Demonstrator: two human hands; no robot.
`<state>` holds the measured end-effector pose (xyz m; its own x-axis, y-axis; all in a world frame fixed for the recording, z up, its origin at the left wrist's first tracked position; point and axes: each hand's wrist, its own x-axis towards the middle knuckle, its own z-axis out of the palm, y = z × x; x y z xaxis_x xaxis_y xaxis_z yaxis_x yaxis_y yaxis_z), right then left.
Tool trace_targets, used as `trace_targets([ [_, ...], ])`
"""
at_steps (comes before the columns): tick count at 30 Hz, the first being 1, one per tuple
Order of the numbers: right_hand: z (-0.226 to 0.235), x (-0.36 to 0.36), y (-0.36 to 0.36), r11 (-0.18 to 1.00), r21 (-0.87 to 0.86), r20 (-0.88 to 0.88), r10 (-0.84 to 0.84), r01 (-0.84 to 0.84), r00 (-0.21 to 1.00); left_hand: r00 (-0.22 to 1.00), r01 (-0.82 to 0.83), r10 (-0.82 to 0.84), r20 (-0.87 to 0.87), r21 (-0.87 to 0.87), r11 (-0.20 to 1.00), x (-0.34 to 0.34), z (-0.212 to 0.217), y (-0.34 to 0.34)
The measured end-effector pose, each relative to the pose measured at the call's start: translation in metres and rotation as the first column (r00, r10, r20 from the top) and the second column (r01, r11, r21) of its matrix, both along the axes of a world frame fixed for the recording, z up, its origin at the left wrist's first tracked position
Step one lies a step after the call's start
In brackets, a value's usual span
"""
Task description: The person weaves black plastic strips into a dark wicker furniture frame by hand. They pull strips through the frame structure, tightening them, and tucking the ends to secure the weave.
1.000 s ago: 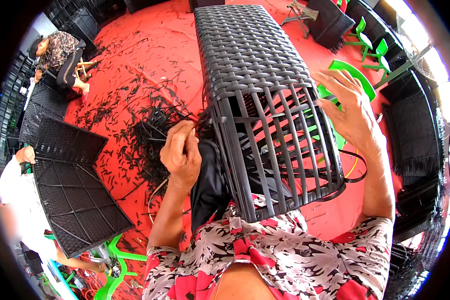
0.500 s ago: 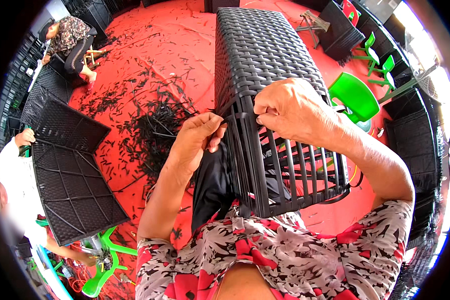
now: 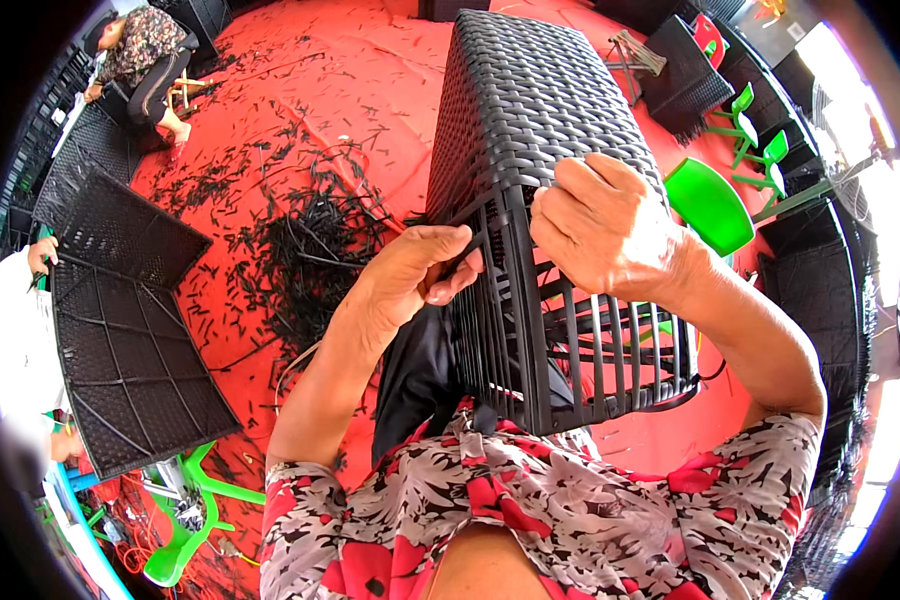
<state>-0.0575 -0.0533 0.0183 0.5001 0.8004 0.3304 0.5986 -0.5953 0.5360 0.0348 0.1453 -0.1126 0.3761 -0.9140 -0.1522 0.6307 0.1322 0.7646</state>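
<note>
A half-woven black wicker furniture piece [image 3: 545,105] stands in front of me, tilted against my legs. Its far part is tightly woven; closer to me, bare black strips [image 3: 610,345] run lengthwise with gaps between them. At the left edge, just below the finished weave, my left hand [image 3: 410,265] pinches a flat black weaving strip [image 3: 475,243] between thumb and fingers. My right hand [image 3: 605,225] is closed in a fist over the top, right where weave and open strips meet. Whatever its curled fingers hold is hidden.
Black strip scraps lie in a heap [image 3: 325,260] on the red floor covering [image 3: 390,80]. A person on the left holds another wicker piece [image 3: 140,360]; another person [image 3: 140,60] bends at far left. Green chairs [image 3: 710,205] stand on both sides, with more wicker along the right.
My right hand has shifted slightly right, its fist turned more knuckles-up. My left hand has moved a little right, along the piece's edge. The view has shifted slightly.
</note>
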Motion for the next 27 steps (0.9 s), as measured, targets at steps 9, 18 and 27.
trace_targets([
  [9,0.002,-0.003,0.005,0.990,0.054,-0.099,-0.125,0.131,0.987,0.946,-0.319,0.324,0.017,-0.135,0.938,-0.006,-0.012,-0.021],
  [18,0.001,-0.002,0.006,0.999,0.003,-0.041,-0.048,0.049,0.998,-0.517,-0.521,0.481,0.708,-0.706,0.479,-0.021,-0.009,-0.015],
  [27,0.010,-0.005,0.002,0.955,0.279,-0.279,-0.018,0.099,0.960,-0.185,-0.738,0.452,0.873,-0.427,0.523,-0.033,-0.023,0.023],
])
